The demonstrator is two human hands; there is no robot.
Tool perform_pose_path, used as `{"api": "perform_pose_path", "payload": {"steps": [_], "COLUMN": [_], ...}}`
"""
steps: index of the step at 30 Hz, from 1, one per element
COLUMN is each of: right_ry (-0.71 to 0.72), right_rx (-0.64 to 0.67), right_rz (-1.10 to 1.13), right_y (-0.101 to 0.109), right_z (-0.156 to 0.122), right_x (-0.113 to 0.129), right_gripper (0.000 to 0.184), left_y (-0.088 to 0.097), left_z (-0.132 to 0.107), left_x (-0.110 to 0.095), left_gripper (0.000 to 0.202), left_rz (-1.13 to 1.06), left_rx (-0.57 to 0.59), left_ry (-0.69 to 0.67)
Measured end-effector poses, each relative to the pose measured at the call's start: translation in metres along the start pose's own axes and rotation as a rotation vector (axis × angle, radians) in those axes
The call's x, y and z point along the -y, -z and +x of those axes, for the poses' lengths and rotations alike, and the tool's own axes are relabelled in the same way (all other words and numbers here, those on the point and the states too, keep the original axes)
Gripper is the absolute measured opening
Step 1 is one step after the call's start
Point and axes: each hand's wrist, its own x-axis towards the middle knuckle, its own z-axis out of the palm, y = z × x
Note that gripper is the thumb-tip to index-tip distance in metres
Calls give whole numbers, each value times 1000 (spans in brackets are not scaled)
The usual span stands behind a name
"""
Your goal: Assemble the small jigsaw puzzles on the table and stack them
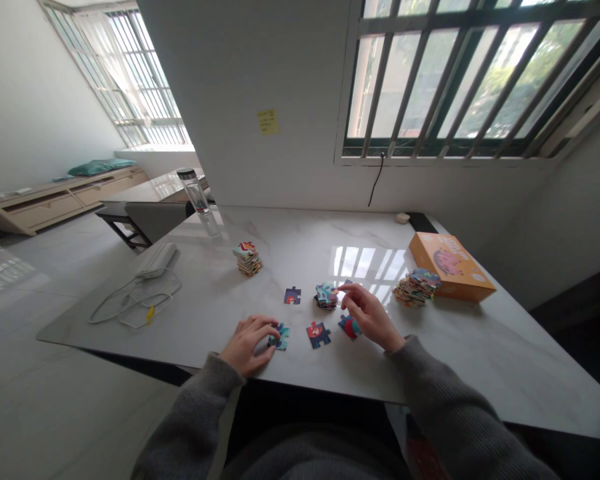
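Note:
My left hand (250, 345) rests on the table with its thumb and index finger closed about a teal puzzle piece (281, 337), which lies flat. Fingers partly cover that piece's left side. My right hand (367, 312) reaches to a small stack of puzzle pieces (326, 296), index fingertip at its right edge, thumb apart from the finger. Beneath this hand lies a dark blue piece with red and teal (349, 327), partly hidden. Between my hands is a blue-and-red puzzle piece (319, 335). Farther back sits a dark purple puzzle piece (293, 295). Another piece behind my right fingers is mostly hidden.
A tall puzzle stack (249, 259) stands at the back left, and a leaning stack (417, 287) at the right touches or nearly touches an orange box (453, 267). A glass bottle (194, 190), a white device (157, 260) and its cable (130, 303) are on the left.

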Motion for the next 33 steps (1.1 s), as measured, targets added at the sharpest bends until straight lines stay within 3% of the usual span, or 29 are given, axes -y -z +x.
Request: {"api": "perform_pose_path", "payload": {"steps": [3, 6, 10, 13, 16, 22, 33], "right_ry": [56, 108, 198, 210, 199, 193, 187], "right_rx": [-132, -161, -47, -9, -1, 2, -1], "right_rz": [-80, -208, -346, -365, -354, -328, -315], "right_y": [1, 2, 1, -1, -1, -2, -2], "right_z": [0, 2, 6, 7, 7, 7, 7], "right_x": [0, -3, -8, -10, -12, -14, -8], "right_gripper": [26, 23, 23, 25, 26, 28, 26], "left_y": [6, 12, 4, -14, -33, -50, -42], "left_z": [10, 34, 84, 119, 139, 142, 135], "left_x": [-4, -15, -28, -29, -23, -9, -14], "left_gripper": [36, 27, 21, 26, 31, 32, 27], "left_rz": [-163, -234, -224, -132, -49, -112, -255], "left_rx": [-160, -243, -154, -93, -88, -80, -159], "left_ry": [40, 30, -122, -189, -214, -248, -232]}}
